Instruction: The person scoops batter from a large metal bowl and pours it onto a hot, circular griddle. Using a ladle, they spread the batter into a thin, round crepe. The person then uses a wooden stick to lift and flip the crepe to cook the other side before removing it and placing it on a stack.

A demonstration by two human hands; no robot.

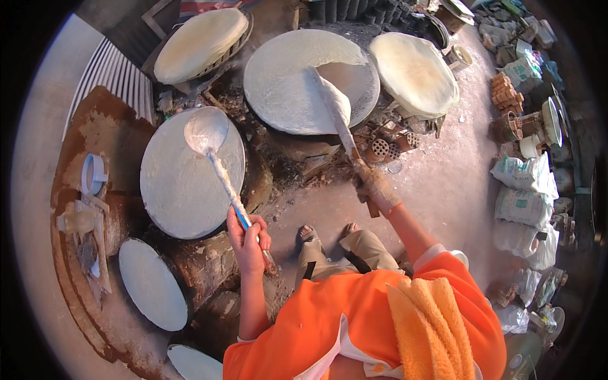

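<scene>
My left hand (249, 244) is closed round the handle of a long ladle (206, 130). The ladle's batter-coated bowl is over the left round griddle, which is covered by a pale sheet of batter (183, 180). In a worn brown glove, my right hand (379, 191) grips a long, flat wooden spatula (344, 134). Its blade reaches over the middle griddle (354, 83), at the edge of a thin pale flatbread (278, 73). On the right, part of that flatbread is lifted and folded against the blade, baring the griddle's grey-brown surface.
Stacked flatbreads lie at the far left (202, 45) and far right (415, 75). Another pale-topped griddle (152, 284) stands lower left. Perforated briquettes (378, 149) sit below the right stack. White sacks (524, 206) line the right side. A brown ledge (104, 130) holds a white ring-shaped container (94, 174).
</scene>
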